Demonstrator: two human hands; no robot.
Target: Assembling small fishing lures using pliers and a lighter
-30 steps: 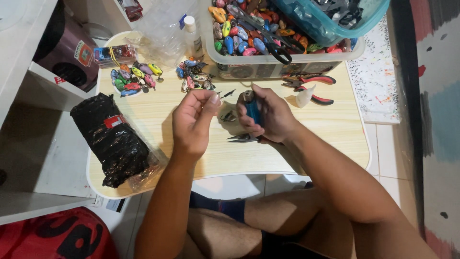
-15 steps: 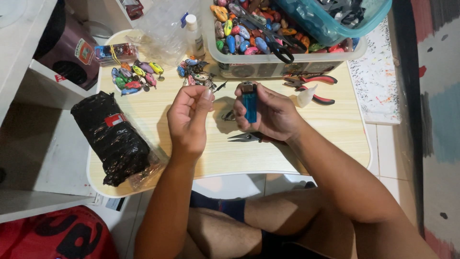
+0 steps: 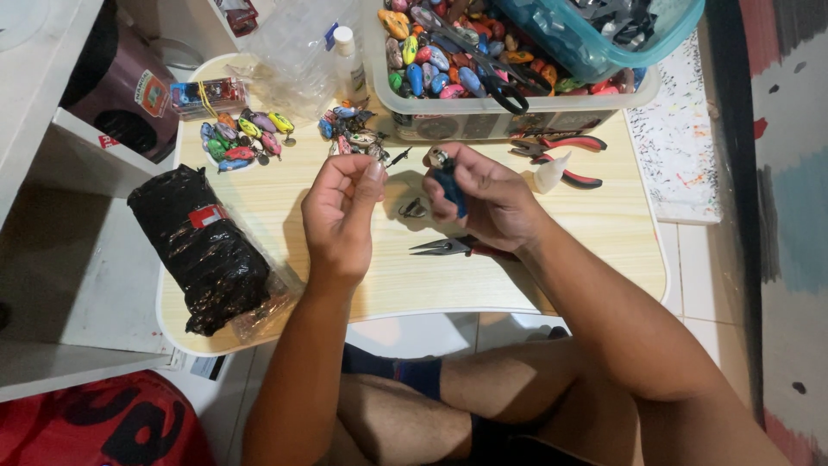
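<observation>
My right hand (image 3: pixel 483 200) is closed around a small blue lighter (image 3: pixel 448 183), held upright over the light wooden lap table (image 3: pixel 604 250). My left hand (image 3: pixel 339 211) is raised beside it, fingertips pinched on a tiny dark piece (image 3: pixel 397 158) near the lighter's top. A small metal ring (image 3: pixel 414 208) lies on the table between the hands. Needle-nose pliers (image 3: pixel 444 248) rest on the table just under my right wrist.
A clear tub (image 3: pixel 509 116) of colourful small lures and scissors stands at the back, a teal container (image 3: pixel 595 34) on it. Loose lures (image 3: pixel 246 138) lie back left, red-handled pliers (image 3: pixel 565 155) back right, a black wrapped bundle (image 3: pixel 207 246) at the left. My crossed legs are below.
My left hand has lifted off the right hand and drawn slightly left, fingers pinched. The right hand has turned the lighter upright and shifted a little.
</observation>
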